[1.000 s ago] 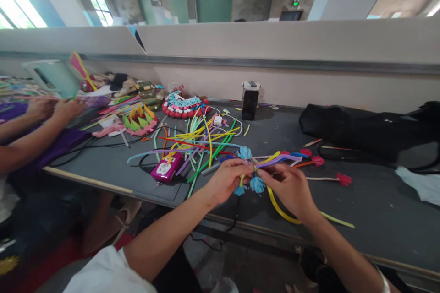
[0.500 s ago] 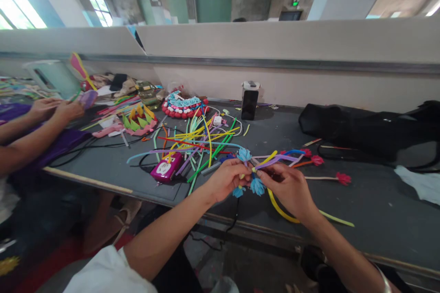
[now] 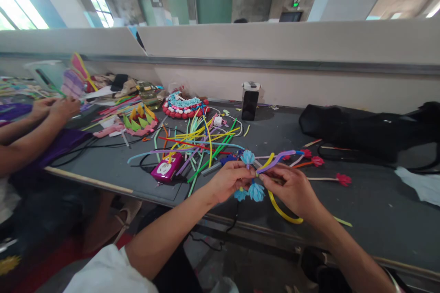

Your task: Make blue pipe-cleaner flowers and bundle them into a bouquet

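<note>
My left hand (image 3: 229,181) and my right hand (image 3: 292,187) meet over the near part of the dark grey table (image 3: 275,132). Both pinch a small bundle of pipe cleaners (image 3: 271,162), with yellow and purple stems sticking up to the right. Blue fluffy flowers (image 3: 252,191) hang below my fingers and one stands above my left thumb. A yellow stem (image 3: 283,213) curves down from under my right hand onto the table.
A heap of loose coloured stems (image 3: 195,142) lies left of my hands, with a pink box (image 3: 167,168) beside it. Red flowers on stems (image 3: 318,161) lie to the right. A black bag (image 3: 371,132) fills the far right. Another person's hands (image 3: 55,107) work at the left.
My hands have shifted slightly right and down with the bundle, and the stems now tilt more to the right. The other person's hands have lifted a purple piece.
</note>
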### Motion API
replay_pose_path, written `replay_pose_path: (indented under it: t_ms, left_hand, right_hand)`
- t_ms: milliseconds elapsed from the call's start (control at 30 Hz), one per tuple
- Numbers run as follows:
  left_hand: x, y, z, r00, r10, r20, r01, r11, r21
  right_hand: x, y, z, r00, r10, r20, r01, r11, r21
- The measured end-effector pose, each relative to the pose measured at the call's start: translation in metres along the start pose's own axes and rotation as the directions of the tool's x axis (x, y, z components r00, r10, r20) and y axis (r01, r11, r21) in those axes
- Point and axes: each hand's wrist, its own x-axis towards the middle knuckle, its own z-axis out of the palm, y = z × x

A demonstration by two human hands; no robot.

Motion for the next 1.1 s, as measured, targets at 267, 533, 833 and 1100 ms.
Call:
replay_pose_path:
  t_ms: [267, 533, 833, 1100]
  left_hand:
    - [0.005, -0.005, -0.004, 0.994, -0.105, -0.016, 0.098, 0.970, -0.221]
    - [0.004, -0.004, -0.004, 0.953, -0.258, 0.159, 0.295, 0.909, -0.294]
    - [0.001, 0.005, -0.005, 0.998, -0.063, 0.009, 0.063, 0.998, 0.009]
    - [-0.005, -0.002, -0.001, 0.692, 0.722, 0.022, -0.437, 0.394, 0.809]
  right_hand:
    - [-0.004, 0.020, 0.009, 0.988, -0.143, -0.060, 0.139, 0.988, -0.074]
    - [-0.005, 0.020, 0.004, 0.995, -0.101, 0.018, 0.098, 0.987, 0.130]
    - [0.000, 0.015, 0.016, 0.987, 0.129, -0.100, -0.108, 0.976, 0.190]
    - [0.011, 0.010, 0.024, 0.881, 0.470, -0.057, -0.394, 0.794, 0.463]
